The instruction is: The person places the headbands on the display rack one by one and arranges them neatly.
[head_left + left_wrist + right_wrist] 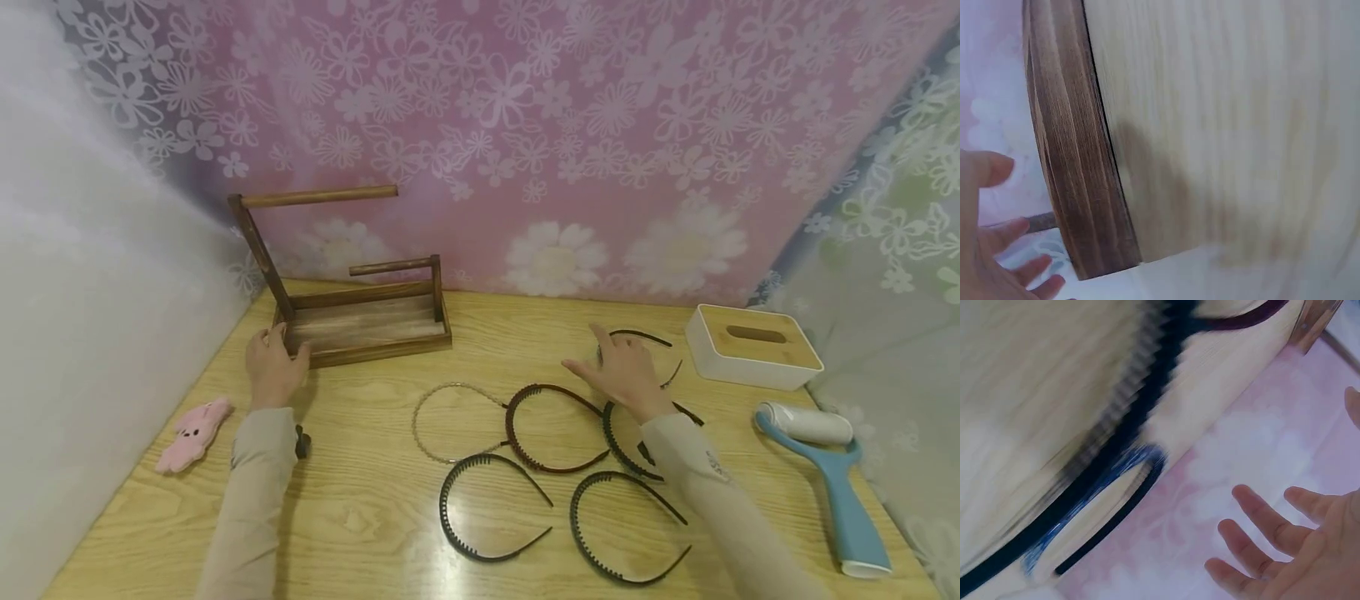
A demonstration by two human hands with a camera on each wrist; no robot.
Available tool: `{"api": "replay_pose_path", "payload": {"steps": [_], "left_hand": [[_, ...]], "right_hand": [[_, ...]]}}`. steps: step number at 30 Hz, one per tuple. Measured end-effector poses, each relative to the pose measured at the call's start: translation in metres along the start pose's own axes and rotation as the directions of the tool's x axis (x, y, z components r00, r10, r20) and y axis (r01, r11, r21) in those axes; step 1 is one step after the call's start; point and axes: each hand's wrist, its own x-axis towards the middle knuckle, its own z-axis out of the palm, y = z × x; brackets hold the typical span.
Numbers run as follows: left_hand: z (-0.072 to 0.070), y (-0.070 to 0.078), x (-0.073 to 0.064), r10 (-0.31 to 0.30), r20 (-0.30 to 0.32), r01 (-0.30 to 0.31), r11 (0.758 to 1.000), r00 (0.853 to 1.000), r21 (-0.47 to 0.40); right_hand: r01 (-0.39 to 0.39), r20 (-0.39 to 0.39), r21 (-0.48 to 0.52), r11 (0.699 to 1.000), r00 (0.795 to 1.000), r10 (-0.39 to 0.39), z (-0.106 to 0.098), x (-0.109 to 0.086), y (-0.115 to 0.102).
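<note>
At the front left corner of a dark wooden rack [382, 351] with two horizontal bars is my left hand [273, 369]. In the left wrist view its fingers are loosely spread beside the rack's brown board [1079, 144]. My right hand [626, 375], fingers spread and holding nothing, hovers over a headband [647, 335] at the back right and partly hides it. The right wrist view shows this band with a glittery blue part [1066, 522]. Under the right wrist lies a black toothed headband [622, 450], next to a dark red toothed headband [517, 433].
A beaded headband [414, 421] and two black headbands [444, 508] [576, 521] lie nearer the front. A white tissue box [738, 367] and a blue-handled lint roller [847, 508] are at the right. A pink plush toy [195, 433] lies at the left edge.
</note>
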Motion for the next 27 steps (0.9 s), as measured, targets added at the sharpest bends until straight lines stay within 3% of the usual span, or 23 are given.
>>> {"api": "replay_pose_path", "payload": {"steps": [4,10,16,20,23,27], "left_hand": [[-0.001,-0.008,-0.003,-0.094,0.022,0.096,0.991,0.995,-0.097],[-0.001,-0.016,-0.008,-0.200,0.115,0.223,0.945,0.973,-0.240],[-0.003,-0.019,-0.008,-0.217,0.118,0.244,0.917,0.969,-0.316],[-0.003,-0.018,-0.008,-0.226,0.115,0.252,0.910,0.967,-0.330],[-0.002,-0.017,-0.009,-0.233,0.120,0.260,0.909,0.965,-0.325],[0.000,-0.017,-0.011,-0.236,0.129,0.266,0.911,0.963,-0.315]], "right_hand": [[0.051,0.019,0.024,0.998,0.999,-0.051,0.010,0.016,-0.025],[0.112,0.066,0.060,0.992,0.991,-0.116,0.029,0.039,-0.064],[0.128,0.135,0.134,0.983,0.980,-0.146,0.042,0.063,-0.108],[0.124,0.184,0.281,0.952,0.966,-0.180,0.051,0.072,-0.136],[0.078,0.272,0.385,0.920,0.943,-0.194,0.058,0.075,-0.152],[0.053,0.349,0.421,0.905,0.912,-0.216,0.066,0.078,-0.163]]}}
